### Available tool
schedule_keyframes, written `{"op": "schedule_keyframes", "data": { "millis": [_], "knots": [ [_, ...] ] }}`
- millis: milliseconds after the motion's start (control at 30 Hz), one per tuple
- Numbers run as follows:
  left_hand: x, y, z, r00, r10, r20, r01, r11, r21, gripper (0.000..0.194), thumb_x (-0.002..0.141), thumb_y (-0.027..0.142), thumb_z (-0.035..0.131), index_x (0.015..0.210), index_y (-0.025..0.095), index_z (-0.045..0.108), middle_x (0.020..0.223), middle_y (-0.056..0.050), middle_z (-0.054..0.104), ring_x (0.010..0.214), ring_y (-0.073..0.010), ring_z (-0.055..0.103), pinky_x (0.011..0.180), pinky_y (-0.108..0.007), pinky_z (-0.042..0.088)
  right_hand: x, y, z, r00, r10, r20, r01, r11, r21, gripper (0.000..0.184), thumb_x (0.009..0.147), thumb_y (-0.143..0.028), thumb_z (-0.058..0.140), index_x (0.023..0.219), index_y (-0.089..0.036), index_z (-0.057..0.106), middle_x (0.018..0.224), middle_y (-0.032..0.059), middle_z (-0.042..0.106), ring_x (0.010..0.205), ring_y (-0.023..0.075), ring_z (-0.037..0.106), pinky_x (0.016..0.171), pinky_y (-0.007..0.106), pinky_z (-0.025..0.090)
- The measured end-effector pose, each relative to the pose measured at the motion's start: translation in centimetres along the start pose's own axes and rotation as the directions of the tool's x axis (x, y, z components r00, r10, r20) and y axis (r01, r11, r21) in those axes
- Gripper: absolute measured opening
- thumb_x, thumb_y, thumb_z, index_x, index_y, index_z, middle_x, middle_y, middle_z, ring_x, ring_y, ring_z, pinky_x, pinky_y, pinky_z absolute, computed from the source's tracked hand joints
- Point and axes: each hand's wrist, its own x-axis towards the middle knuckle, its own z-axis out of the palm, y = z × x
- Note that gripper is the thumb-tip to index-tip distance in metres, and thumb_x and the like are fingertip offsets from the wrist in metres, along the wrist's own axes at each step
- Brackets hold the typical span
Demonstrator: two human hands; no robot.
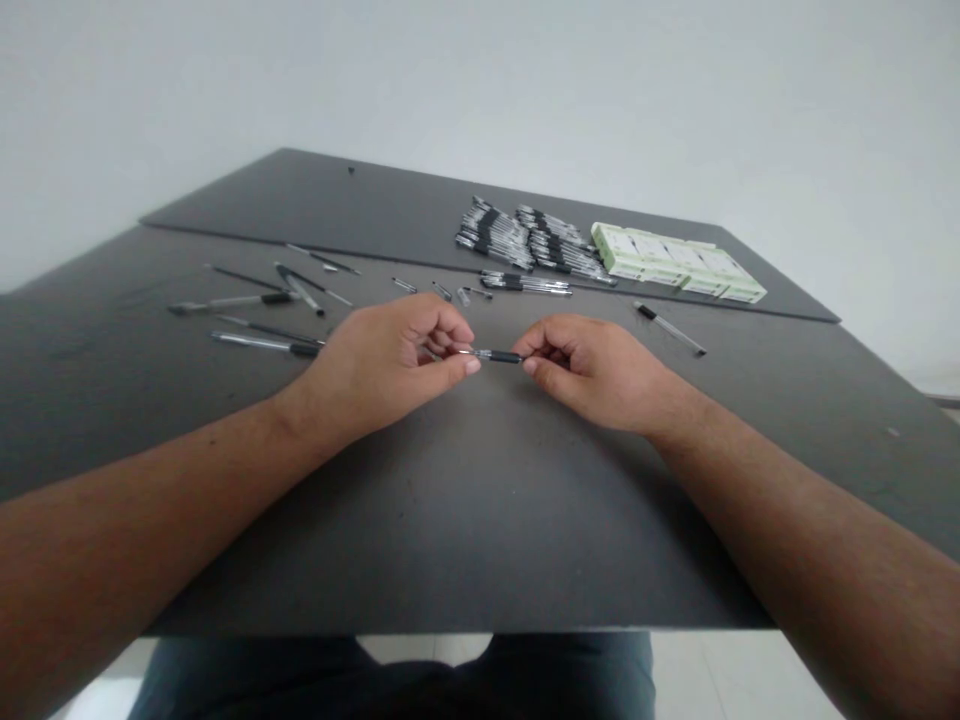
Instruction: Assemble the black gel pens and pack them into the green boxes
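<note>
Between my two hands, a pen (pixel 499 356) with a black grip section lies level just above the dark table (pixel 465 530). My left hand (pixel 397 355) pinches its left, metallic end between thumb and forefinger. At the opposite end, the thumb and fingers of my right hand (pixel 592 370) close on the tip. The fingers hide both ends, so I cannot tell whether the pen is fully joined. Small pen parts (pixel 442 291) lie just beyond my hands, including clear caps or clips.
Loose pen barrels and refills (pixel 259 300) are scattered at the left. Stacked pens (pixel 495 235) lie at the back, with a short row of pens (pixel 525 284) in front. Green-and-white boxes (pixel 675 262) stand back right. A single clear barrel (pixel 670 328) lies right of my hands.
</note>
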Motion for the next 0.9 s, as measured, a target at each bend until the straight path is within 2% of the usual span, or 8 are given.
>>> {"op": "schedule_keyframes", "data": {
  "millis": [133,267,433,533,633,700,767,900],
  "knots": [
    [0.0,0.3,-0.2,1.000,0.022,0.015,-0.023,0.996,0.090,0.015,0.091,0.040,0.072,0.099,0.029,0.077,0.092,0.000,0.083,0.086,-0.0211,0.079,0.083,-0.033,0.060,0.0,0.2,0.0,1.000,0.017,0.011,-0.017,1.000,-0.010,0.015,0.096,-0.023,0.065,0.104,-0.022,0.078,0.091,0.0026,0.081,0.077,0.0183,0.068,0.074,0.031,0.047],
    [0.1,1.0,-0.3,0.999,0.031,0.042,-0.038,0.982,0.187,0.011,0.090,0.035,0.069,0.093,0.030,0.079,0.079,0.002,0.078,0.076,-0.0193,0.074,0.078,-0.031,0.058,0.1,-0.2,0.2,1.000,0.001,0.028,0.000,1.000,-0.004,0.015,0.096,-0.023,0.065,0.104,-0.022,0.078,0.092,0.0029,0.081,0.077,0.0182,0.068,0.073,0.031,0.047],
    [0.0,1.1,-0.2,0.996,0.053,0.067,-0.064,0.983,0.172,0.014,0.092,0.038,0.069,0.094,0.030,0.080,0.080,0.003,0.079,0.079,-0.0202,0.076,0.080,-0.032,0.056,0.1,-0.5,0.5,0.999,0.000,0.037,0.000,1.000,0.004,0.015,0.095,-0.022,0.064,0.102,-0.022,0.077,0.090,0.0019,0.080,0.077,0.0177,0.067,0.072,0.030,0.046],
    [-0.1,0.7,-0.7,0.997,0.066,0.038,-0.069,0.995,0.069,0.023,0.094,0.038,0.071,0.114,0.029,0.078,0.090,0.002,0.083,0.085,-0.0208,0.080,0.082,-0.032,0.057,0.1,-0.2,0.5,0.999,0.029,0.026,-0.030,0.999,0.030,0.014,0.095,-0.025,0.065,0.102,-0.022,0.077,0.088,0.0014,0.079,0.075,0.0174,0.066,0.072,0.031,0.046],
    [0.5,-0.1,-1.9,0.998,0.036,-0.055,-0.035,0.999,0.025,0.042,0.097,0.040,0.071,0.136,0.025,0.069,0.087,0.003,0.081,0.076,-0.0202,0.077,0.076,-0.033,0.056,0.2,0.5,0.3,0.997,0.075,-0.008,-0.075,0.997,0.028,0.015,0.095,-0.029,0.066,0.102,-0.022,0.077,0.085,0.0014,0.077,0.071,0.0176,0.064,0.070,0.032,0.045],
    [1.2,-0.8,-2.7,0.993,0.012,-0.113,0.003,0.992,0.129,0.037,0.098,0.040,0.069,0.132,0.025,0.072,0.086,0.002,0.079,0.074,-0.0198,0.074,0.076,-0.034,0.055,0.3,1.0,0.2,0.993,0.112,-0.036,-0.111,0.994,0.012,0.017,0.095,-0.032,0.067,0.103,-0.022,0.077,0.083,0.0015,0.077,0.069,0.0182,0.062,0.069,0.033,0.044],
    [1.9,-1.4,-3.1,0.993,-0.008,-0.116,0.035,0.970,0.239,0.026,0.095,0.038,0.069,0.116,0.025,0.077,0.089,0.000,0.080,0.079,-0.0212,0.074,0.081,-0.035,0.055,0.3,1.4,0.1,0.988,0.141,-0.059,-0.142,0.990,-0.007,0.017,0.094,-0.034,0.067,0.103,-0.023,0.077,0.082,0.0019,0.076,0.069,0.0191,0.062,0.068,0.033,0.044],
    [2.5,-2.1,-2.9,0.999,-0.040,0.003,0.036,0.936,0.349,0.019,0.088,0.035,0.066,0.097,0.027,0.080,0.085,-0.003,0.078,0.081,-0.0251,0.074,0.086,-0.039,0.056,0.4,1.9,0.1,0.985,0.153,-0.074,-0.155,0.987,-0.031,0.018,0.092,-0.035,0.068,0.101,-0.022,0.077,0.080,0.0022,0.075,0.068,0.0195,0.063,0.067,0.033,0.044]
  ]
}}
